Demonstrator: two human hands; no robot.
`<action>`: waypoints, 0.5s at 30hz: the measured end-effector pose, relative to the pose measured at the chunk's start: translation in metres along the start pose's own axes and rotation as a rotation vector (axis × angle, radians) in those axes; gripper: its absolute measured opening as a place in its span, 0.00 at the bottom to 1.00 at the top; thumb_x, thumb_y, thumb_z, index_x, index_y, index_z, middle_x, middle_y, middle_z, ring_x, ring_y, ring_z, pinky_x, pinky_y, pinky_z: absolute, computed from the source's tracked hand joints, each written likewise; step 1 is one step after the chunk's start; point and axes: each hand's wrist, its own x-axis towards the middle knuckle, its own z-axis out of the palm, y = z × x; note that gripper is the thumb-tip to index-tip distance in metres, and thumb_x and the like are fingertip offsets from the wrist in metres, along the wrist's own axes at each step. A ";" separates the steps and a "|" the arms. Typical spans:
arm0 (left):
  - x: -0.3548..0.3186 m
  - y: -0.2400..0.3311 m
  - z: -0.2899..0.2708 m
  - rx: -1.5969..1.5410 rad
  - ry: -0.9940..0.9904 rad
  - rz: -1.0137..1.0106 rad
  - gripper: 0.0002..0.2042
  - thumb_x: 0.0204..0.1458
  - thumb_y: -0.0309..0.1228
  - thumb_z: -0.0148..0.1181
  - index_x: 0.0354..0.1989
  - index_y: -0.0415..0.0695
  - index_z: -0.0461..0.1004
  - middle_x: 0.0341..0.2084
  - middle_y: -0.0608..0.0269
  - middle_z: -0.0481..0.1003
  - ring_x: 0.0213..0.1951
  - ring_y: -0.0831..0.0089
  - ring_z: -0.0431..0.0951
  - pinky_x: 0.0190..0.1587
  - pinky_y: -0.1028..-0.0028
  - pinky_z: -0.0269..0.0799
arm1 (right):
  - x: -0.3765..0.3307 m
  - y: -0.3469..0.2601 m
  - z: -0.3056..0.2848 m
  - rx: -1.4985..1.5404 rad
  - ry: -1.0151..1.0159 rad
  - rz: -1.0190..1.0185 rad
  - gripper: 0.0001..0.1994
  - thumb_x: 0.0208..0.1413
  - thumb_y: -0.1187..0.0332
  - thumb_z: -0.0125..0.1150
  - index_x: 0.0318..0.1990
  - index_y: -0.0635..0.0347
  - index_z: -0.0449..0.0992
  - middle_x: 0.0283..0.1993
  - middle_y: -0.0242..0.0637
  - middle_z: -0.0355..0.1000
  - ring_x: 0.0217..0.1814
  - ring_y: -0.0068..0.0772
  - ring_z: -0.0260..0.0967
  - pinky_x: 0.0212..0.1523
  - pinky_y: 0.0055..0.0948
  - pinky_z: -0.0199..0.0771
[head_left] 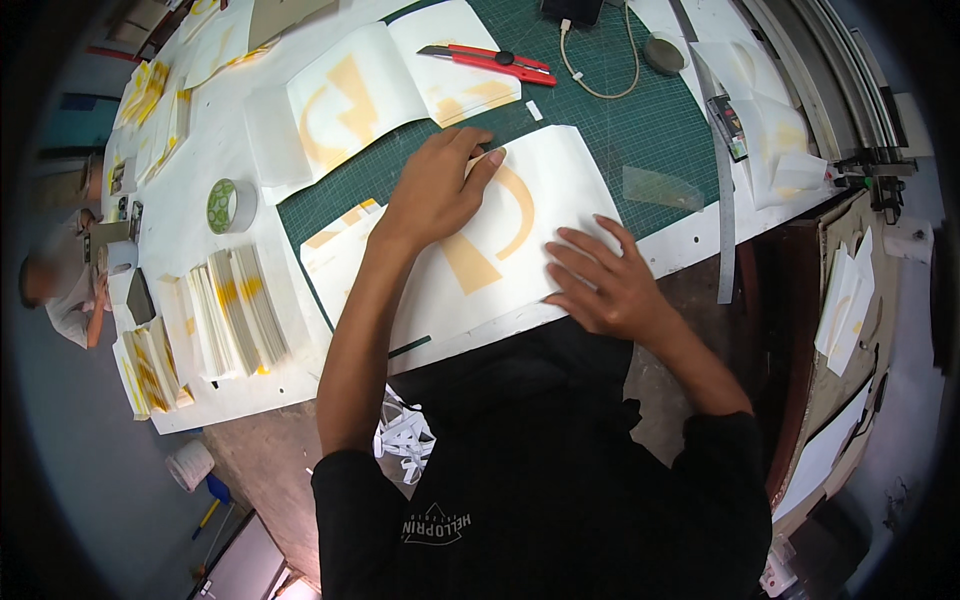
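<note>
A white paper sheet (410, 292) with pale orange shapes lies in front of me on a green cutting mat (655, 125). My left hand (440, 185) reaches across it to the far edge. Its fingers bend over that edge and the thumb lies on the paper, closed on the sheet; the fingertips are partly hidden. Over the sheet's right side is my right hand (605, 280), open, fingers apart, nothing in it. Beyond the left hand, a folded printed sheet (385, 70) carries a red utility knife (490, 62).
Left of the mat stand a tape roll (232, 206) and stacks of folded paper (225, 310). A metal ruler (727, 240) overhangs the table's right edge. A cable (600, 92) and a clear plastic strip (662, 188) lie on the mat. Another person (75, 290) is at the far left.
</note>
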 end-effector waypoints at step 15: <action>-0.004 0.000 0.004 0.015 0.073 0.059 0.18 0.66 0.37 0.58 0.53 0.32 0.78 0.44 0.43 0.79 0.48 0.48 0.79 0.55 0.55 0.73 | 0.006 -0.020 0.022 0.024 0.003 0.033 0.19 0.54 0.57 0.74 0.47 0.59 0.80 0.56 0.41 0.78 0.66 0.44 0.72 0.71 0.66 0.61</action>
